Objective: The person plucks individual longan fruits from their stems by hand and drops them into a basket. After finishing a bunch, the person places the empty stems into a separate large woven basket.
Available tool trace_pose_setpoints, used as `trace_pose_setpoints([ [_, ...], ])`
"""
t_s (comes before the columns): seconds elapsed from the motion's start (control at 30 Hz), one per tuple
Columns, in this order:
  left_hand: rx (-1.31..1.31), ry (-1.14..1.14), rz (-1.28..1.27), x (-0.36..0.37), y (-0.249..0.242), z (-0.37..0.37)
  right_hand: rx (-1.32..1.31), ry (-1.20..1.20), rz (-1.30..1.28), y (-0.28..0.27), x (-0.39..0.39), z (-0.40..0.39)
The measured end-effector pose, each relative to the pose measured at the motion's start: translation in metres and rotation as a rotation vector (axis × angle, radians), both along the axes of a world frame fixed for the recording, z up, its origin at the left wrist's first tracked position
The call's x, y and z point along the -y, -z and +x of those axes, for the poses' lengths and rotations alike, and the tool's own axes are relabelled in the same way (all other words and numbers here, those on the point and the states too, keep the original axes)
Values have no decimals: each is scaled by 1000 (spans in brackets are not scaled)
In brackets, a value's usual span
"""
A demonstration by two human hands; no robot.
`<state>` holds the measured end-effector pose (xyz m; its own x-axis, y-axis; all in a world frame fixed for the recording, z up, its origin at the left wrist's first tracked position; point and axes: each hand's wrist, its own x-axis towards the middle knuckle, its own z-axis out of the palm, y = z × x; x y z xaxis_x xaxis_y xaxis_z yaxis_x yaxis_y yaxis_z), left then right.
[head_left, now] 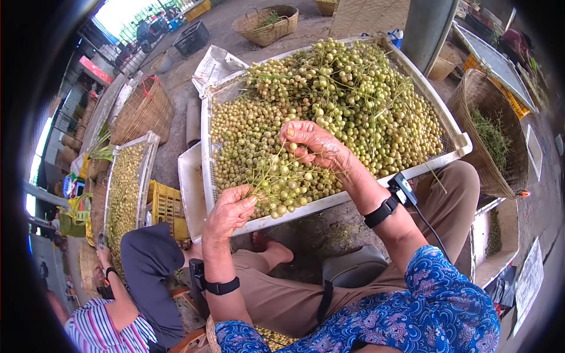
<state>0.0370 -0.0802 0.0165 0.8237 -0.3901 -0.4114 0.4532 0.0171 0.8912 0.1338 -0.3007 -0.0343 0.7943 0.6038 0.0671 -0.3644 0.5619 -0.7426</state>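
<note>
A bunch of small round yellow-green fruit [285, 187] on thin stems hangs over the near side of a white-framed tray [203, 147]. My left hand [228, 213] is closed on its stems, thumb against the fingers. Above it, my right hand [318, 146] has its fingers curled together at the upper end of the bunch, with fruit at the fingertips. Loose yellowish fruit [235, 126] covers the tray's left side. Stemmed bunches [353, 70] are heaped at its back and right.
To the right stands a wicker basket [462, 109] with green stems in it. Another wicker basket [144, 115] and a fruit-filled tray [126, 182] are on the left, near a yellow crate [168, 206]. Beside my left arm sits a person in a striped shirt [109, 326]. A metal post [426, 29] rises behind the tray.
</note>
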Motion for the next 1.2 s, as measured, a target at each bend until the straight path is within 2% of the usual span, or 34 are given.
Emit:
trace_pose_setpoints([
  [0.2, 14, 2, -3, -2, -3, 2, -45, 24, 28, -2, 2, 3],
  [0.27, 16, -2, 4, -1, -4, 2, -90, 71, 167, -2, -2, 1],
  [0.4, 15, 16, 16, -4, -4, 1, -49, 21, 216, 3, -2, 1],
  [0.47, 13, 6, 13, -5, -2, 0, -57, 84, 153, -5, -4, -3],
  [0.53, 14, -5, 8, -5, -1, 1, 186, 455, -211, -8, -16, -1],
  [0.57, 13, -13, 15, -5, -1, 1, 474, 688, -353, -1, -22, 2],
  [0.67, 18, -39, 26, -9, -4, 0, 381, 607, -224, -6, -21, -1],
  [0.7, 19, -60, 21, -10, -4, -2, 79, 278, -112, -11, -7, -1],
  [0.73, 15, -59, 22, -11, -3, -3, -38, 26, 61, -19, 6, -1],
  [0.8, 26, -62, 1, -16, -3, -3, -76, -88, 408, -5, 15, 5],
  [0.87, 33, -64, -4, -16, -6, -4, -155, -88, 615, 1, 20, 8],
  [0.93, 33, -63, -4, -16, -5, -6, -111, -63, 554, 5, 21, 5],
  [1.0, 36, -41, -73, -17, -3, -4, -134, 44, -35, 8, 16, -7],
  [1.03, 39, -38, -71, -16, -3, -3, -86, -20, -106, 16, 11, -11],
  [1.07, 30, -38, -73, -14, -3, -2, -61, 18, -104, 13, 4, -22],
  [1.13, 14, -38, -67, -12, -2, -2, -101, -63, -78, 1, -1, -36],
  [1.2, 6, -63, -60, -12, 1, 0, -76, -53, -6, 21, -9, -30],
])
